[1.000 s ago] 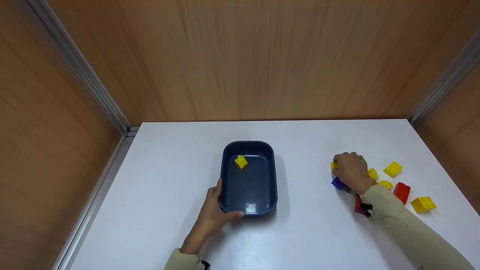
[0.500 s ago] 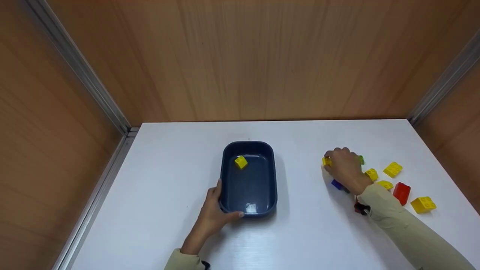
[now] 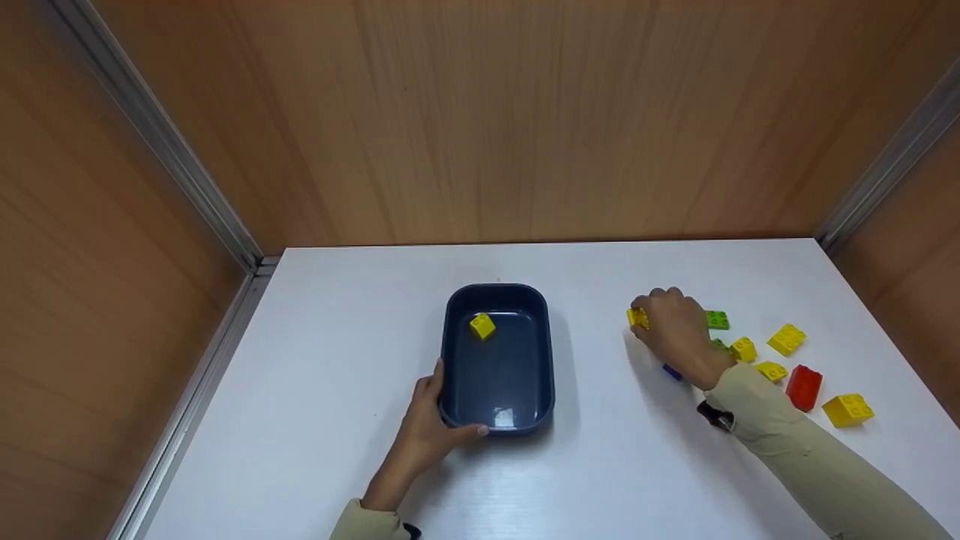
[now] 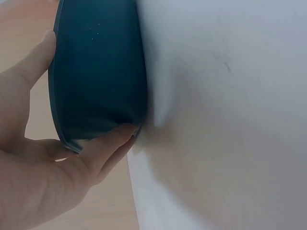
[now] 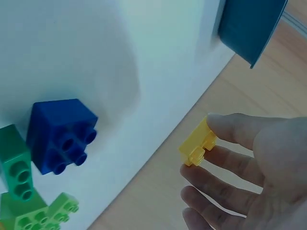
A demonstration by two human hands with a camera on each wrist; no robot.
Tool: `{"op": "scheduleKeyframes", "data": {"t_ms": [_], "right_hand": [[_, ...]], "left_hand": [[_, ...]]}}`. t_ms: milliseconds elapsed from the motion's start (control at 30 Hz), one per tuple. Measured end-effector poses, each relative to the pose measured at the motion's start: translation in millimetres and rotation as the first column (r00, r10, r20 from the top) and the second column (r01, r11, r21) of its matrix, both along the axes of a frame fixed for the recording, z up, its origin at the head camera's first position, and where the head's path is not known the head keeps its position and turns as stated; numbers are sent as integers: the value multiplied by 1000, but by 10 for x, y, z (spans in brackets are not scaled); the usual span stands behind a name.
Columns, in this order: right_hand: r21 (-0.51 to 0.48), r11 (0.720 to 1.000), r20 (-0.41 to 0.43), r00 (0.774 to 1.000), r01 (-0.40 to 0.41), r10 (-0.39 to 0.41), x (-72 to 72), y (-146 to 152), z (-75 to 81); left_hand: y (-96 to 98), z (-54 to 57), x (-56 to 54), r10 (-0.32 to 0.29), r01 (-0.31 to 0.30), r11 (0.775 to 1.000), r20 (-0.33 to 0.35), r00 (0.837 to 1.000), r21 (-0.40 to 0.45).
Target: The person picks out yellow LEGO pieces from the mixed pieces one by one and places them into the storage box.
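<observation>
A dark blue rectangular bin point(image 3: 495, 382) stands on the table with a small yellow toy brick point(image 3: 482, 325) inside, near its far left. My left hand point(image 3: 424, 431) holds the bin's near left corner, thumb along the front wall and fingers along the left side. Off to the right, my right hand point(image 3: 679, 334) pinches another yellow toy brick point(image 5: 196, 141) between thumb and fingertips. In the right wrist view, a blue toy brick point(image 5: 62, 134) lies beside several green bricks point(image 5: 29, 213), apart from that hand.
Right of the right hand lie yellow bricks point(image 3: 786, 339), a red brick point(image 3: 804, 388) and a flat green brick point(image 3: 718, 320). The right forearm covers part of this group. Wooden panels point(image 3: 480, 120) rise behind and beside the white table point(image 3: 360, 322).
My right hand has moved left and away from the loose bricks, carrying the yellow toy brick and uncovering green ones. The left hand and the bin stay in place.
</observation>
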State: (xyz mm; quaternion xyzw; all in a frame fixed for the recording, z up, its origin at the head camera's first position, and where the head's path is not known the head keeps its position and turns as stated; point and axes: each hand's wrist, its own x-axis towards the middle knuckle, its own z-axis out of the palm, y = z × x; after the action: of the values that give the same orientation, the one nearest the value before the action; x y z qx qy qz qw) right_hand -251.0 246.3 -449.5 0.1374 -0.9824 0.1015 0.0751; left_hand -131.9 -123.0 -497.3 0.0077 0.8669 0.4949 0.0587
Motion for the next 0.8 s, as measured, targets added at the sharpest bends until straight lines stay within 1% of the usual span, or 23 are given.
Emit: {"op": "scheduleKeyframes", "data": {"t_ms": [100,333,467,600,800], "right_hand": [[-15,1000,1,1000,-13,13,7,-45,17],[-2,999,-33,998,-50,50,3,-189,78],[-9,998,-37,998,-59,58,9,-286,116],[-4,998,-41,997,-67,67,27,-377,144],[15,997,-52,995,-79,79,46,-504,180]], "left_hand": [[0,-8,2,-3,3,1000,-2,1000,2],[-4,-3,3,-3,3,1000,5,1000,16],[-2,4,6,0,0,1000,13,1000,9],[3,3,10,1,-1,1000,3,1000,-9],[0,-3,9,-3,3,1000,-10,1000,-9]]}}
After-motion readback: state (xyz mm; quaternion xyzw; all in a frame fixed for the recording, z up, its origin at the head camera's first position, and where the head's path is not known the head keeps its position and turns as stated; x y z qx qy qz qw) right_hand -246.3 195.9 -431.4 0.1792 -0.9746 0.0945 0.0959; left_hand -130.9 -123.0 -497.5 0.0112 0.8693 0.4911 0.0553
